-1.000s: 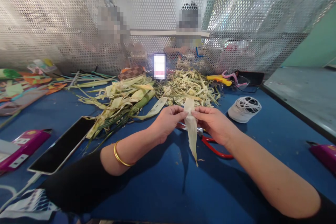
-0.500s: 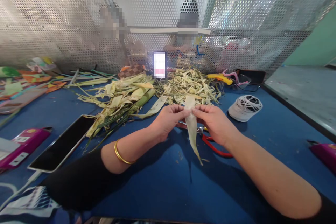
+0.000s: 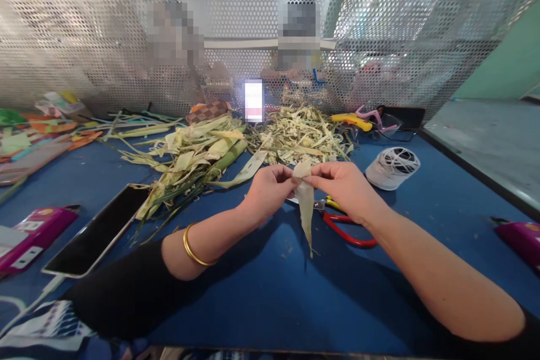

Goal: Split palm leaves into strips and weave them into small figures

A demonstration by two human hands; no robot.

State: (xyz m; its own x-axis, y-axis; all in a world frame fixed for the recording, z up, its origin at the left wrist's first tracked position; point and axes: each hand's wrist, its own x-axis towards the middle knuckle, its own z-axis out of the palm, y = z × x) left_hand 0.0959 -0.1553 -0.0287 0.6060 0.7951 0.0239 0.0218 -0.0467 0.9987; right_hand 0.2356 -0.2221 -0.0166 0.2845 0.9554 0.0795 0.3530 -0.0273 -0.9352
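Observation:
A pale strip of corn husk (image 3: 306, 208) hangs between my hands, its narrow tip pointing down and its upper end bunched at the fingers. My left hand (image 3: 270, 188) pinches the strip from the left, thumb against fingers. From the right, my right hand (image 3: 341, 184) grips the same spot, the fingertips of both hands nearly touching. Red-handled scissors (image 3: 350, 241) lie on the table under my right hand, which partly covers them. Something with yellow handles (image 3: 333, 203) shows just behind them, mostly hidden.
Husk leaves (image 3: 198, 163) and a heap of shredded husk (image 3: 304, 135) lie ahead. White thread (image 3: 392, 169) stands right. A phone (image 3: 101, 230) and a purple device (image 3: 36, 236) lie left. Yellow and pink tools (image 3: 352, 121) sit before a perforated metal screen (image 3: 236, 0), with people behind it.
The husk's upper end, flat and upright before, is now pinched and folded at my fingertips. Its lower tip has swung slightly left and up.

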